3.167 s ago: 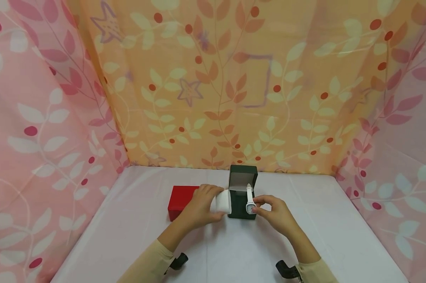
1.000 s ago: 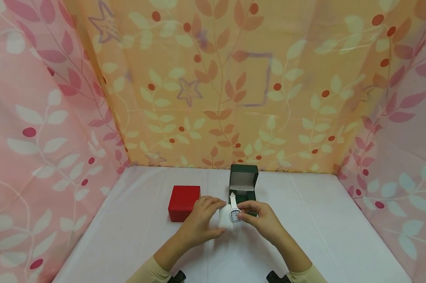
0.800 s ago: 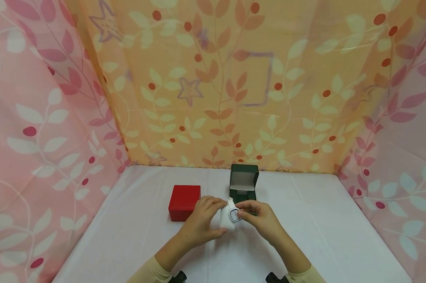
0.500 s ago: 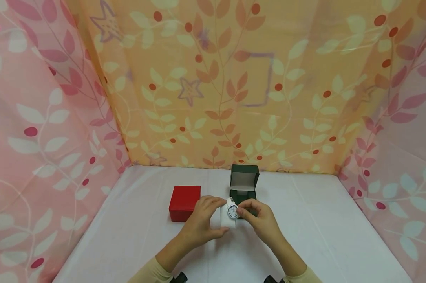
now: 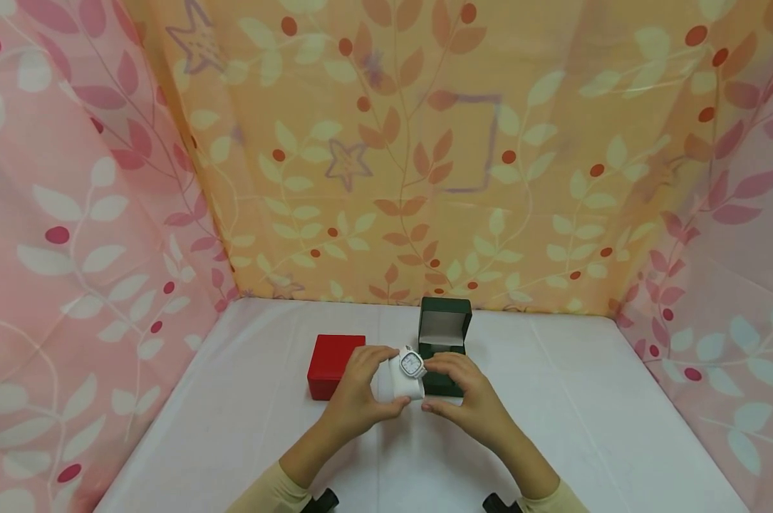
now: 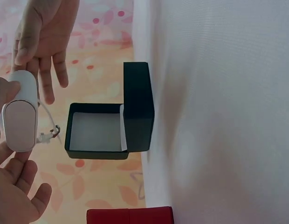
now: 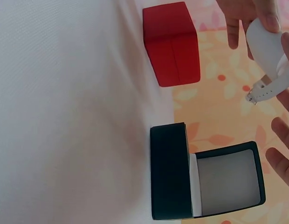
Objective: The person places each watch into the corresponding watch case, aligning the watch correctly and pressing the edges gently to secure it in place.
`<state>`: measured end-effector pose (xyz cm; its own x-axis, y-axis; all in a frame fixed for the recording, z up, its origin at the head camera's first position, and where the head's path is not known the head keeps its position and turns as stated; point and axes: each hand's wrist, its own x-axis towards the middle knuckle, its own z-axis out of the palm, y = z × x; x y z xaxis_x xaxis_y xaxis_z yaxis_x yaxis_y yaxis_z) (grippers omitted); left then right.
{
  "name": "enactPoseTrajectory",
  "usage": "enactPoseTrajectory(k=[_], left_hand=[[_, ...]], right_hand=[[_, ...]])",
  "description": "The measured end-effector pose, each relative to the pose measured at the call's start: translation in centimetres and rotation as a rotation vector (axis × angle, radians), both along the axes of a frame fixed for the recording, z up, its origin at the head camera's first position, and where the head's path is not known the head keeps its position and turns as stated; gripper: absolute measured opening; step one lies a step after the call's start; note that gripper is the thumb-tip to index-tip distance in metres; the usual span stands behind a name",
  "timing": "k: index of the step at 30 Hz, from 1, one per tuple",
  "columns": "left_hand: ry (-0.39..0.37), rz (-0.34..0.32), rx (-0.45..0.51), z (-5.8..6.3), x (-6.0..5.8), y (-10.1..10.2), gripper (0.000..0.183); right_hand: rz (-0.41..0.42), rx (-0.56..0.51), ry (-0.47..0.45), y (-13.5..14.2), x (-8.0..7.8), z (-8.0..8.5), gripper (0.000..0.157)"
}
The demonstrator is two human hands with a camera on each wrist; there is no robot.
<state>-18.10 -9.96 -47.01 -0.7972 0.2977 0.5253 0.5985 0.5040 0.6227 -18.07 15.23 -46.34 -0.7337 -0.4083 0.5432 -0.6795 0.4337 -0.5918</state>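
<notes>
Two hands meet over the tabletop [image 5: 521, 427] in the head view, with a white cushion [image 5: 409, 389] held between them, just in front of an open green box [image 5: 445, 324]. The left hand [image 5: 354, 402] grips the cushion at its left side, fingers at the far edge and thumb at the near one. A white watch [image 5: 412, 364] lies against the upper part of the cushion, its dial facing up. The right hand [image 5: 469, 392] is spread wide, fingertips touching the watch and thumb just beside the cushion's near corner. A closed red box [image 5: 335, 360] sits to the left, partly behind the left hand. Beige sleeves [image 5: 272, 490] cover both forearms.

From the left wrist, turned sideways, the cushion shows end-on with the left thumb on it and other left fingers at its lower end. The right fingers reach out straight near the opposite side. A metal buckle [image 6: 55, 131] hangs beside the cushion, apart from the green box.

On the right wrist view, a holed strap [image 7: 273, 88] sticks out from the cushion near the right fingers, which are partly cropped. Both boxes stand on the tabletop, well apart.
</notes>
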Motion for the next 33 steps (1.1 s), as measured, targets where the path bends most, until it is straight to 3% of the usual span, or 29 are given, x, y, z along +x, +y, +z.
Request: enactPoseTrajectory(k=[9,20,33], left_hand=[[-0.018,0.027,-0.028,0.26,0.19,0.05,0.074],[0.022,0.075,-0.076,0.32,0.35,0.15,0.075],[-0.011,0.008,-0.123,0.62,0.31,-0.14,0.084]], right_hand=[[-0.073,-0.010,0.051,-0.54,0.22,-0.39,0.050],[-0.086,-0.021,0.014,-0.92,0.43,-0.63,0.039],[-0.075,-0.052,0.081,-0.71,0.10,-0.96,0.037]])
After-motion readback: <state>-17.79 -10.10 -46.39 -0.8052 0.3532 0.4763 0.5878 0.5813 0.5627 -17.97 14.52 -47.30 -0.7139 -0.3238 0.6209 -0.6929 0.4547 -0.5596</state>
